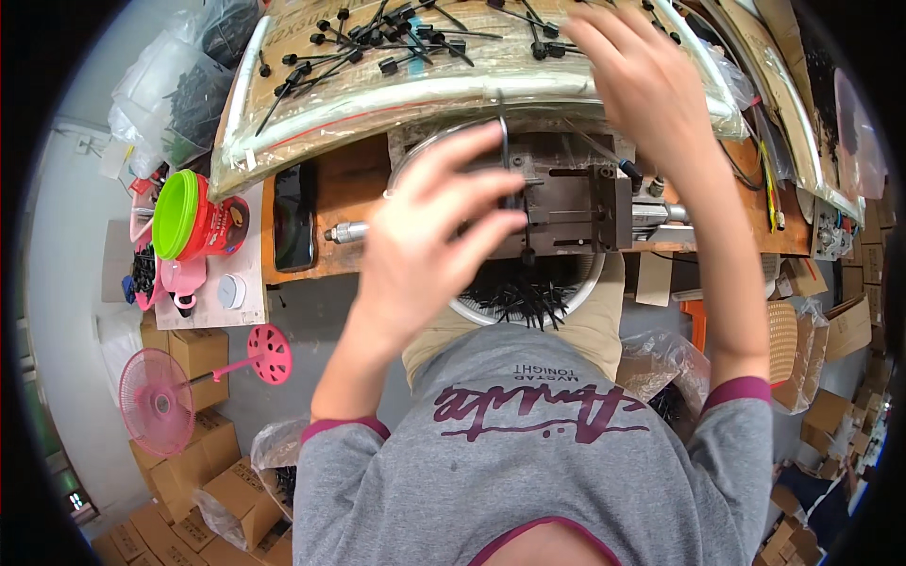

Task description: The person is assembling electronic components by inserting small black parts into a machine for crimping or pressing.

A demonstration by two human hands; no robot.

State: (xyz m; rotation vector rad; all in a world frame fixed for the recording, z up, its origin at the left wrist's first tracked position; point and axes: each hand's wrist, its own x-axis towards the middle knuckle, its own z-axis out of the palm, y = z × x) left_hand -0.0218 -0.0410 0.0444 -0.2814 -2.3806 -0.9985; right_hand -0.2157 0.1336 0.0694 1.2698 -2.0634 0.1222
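Hovering at upper right, the right hand [646, 90] hung beside black stalked parts [539, 49] on raised cardboard [288, 40], presumably spread there for easy picking; its grip, couldn't tell! Left hand [425, 217], blurred, fingers parted, hung by the central metal fixture [571, 195].

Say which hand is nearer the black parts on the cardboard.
Right: the right hand is over the cardboard, beside the black parts; the left hand is lower, overlapping the metal fixture in view.
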